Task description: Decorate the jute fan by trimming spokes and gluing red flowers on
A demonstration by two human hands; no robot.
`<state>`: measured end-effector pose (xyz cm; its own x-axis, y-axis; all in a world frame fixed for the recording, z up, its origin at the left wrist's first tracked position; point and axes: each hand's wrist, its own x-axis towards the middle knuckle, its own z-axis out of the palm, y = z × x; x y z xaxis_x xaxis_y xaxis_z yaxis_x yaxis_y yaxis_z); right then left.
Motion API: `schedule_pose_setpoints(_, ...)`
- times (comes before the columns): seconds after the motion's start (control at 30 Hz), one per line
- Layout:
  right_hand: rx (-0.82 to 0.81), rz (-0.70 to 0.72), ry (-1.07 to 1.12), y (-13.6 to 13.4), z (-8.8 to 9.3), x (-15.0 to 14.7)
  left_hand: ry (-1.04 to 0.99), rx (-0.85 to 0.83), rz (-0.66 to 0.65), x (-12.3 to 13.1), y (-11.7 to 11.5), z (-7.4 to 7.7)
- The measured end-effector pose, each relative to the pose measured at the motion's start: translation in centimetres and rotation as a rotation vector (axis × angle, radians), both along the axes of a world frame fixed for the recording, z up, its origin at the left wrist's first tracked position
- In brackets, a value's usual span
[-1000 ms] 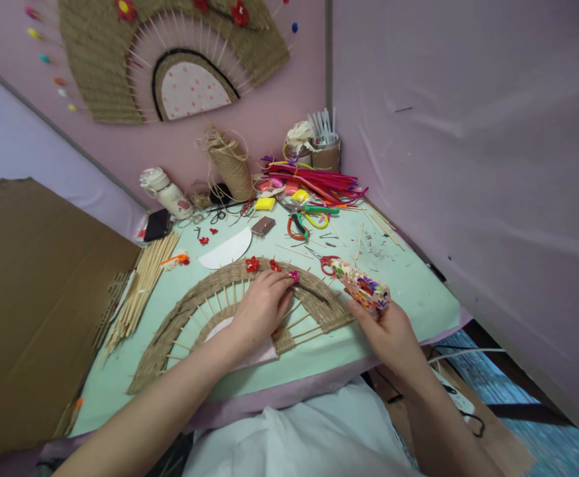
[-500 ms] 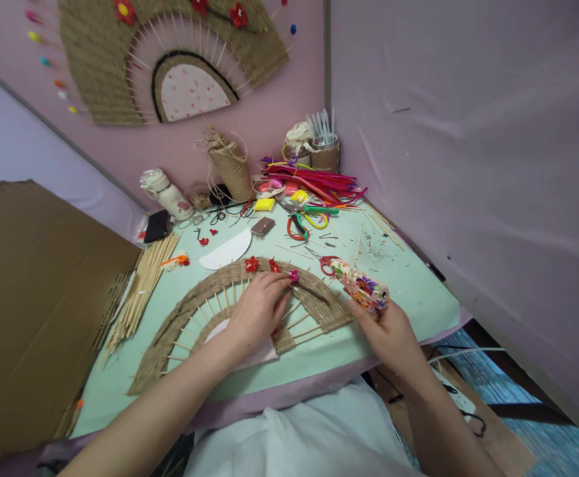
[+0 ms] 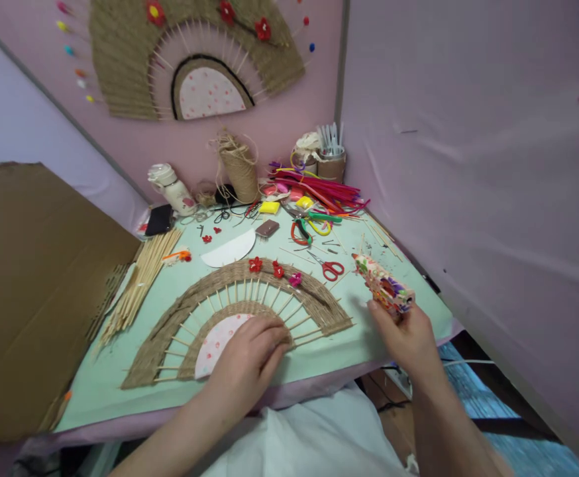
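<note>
On a mint-green tabletop [image 3: 433, 305], a twine-woven fan [image 3: 205, 285] bore three flowers [image 3: 277, 269] (red blossoms [image 3: 207, 238] lay loose beyond), while the left hand [image 3: 254, 348] curled over it, grip unclear, and the right hand [image 3: 413, 338] clasped a glue gun [image 3: 383, 285].

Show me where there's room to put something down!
Bare tabletop shows between the stick bundle and the lower woven fan, plus a narrow strip right of the glue gun. The back is crowded: twine, pliers, pipe cleaners.

The left hand [image 3: 250, 351] went from the pink flower [image 3: 295, 279] down the fan [image 3: 240, 307]; the right hand [image 3: 411, 338] moved the glue gun [image 3: 385, 287] away from the scissors [image 3: 332, 270].
</note>
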<state>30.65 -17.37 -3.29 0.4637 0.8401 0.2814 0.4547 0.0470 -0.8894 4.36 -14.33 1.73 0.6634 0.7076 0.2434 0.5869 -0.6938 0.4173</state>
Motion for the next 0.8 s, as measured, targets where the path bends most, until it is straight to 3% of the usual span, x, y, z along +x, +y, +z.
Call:
schedule_pose_setpoints(0.2, -0.038, -0.101, -0.397, 2.3, 0.3, 2.8, -0.124, 0.105, -0.021, -2.2, -1.4, -2.2)
schedule_pose_setpoints(0.47, -0.159, -0.048, -0.5, 2.9, 0.7, 2.6, -0.247, 0.26, -0.017, -3.6, -1.8, -3.6)
schedule_pose_setpoints(0.67, -0.187, -0.06, -0.479, 2.9, 2.2, 1.2, -0.304, 0.284, -0.018, -3.6, -1.5, -3.4)
schedule_pose_setpoints(0.8, -0.203, 0.002, -0.356, 2.5, 2.5, -0.5, -0.239, 0.239, 0.006, -4.3, -0.8, -1.5)
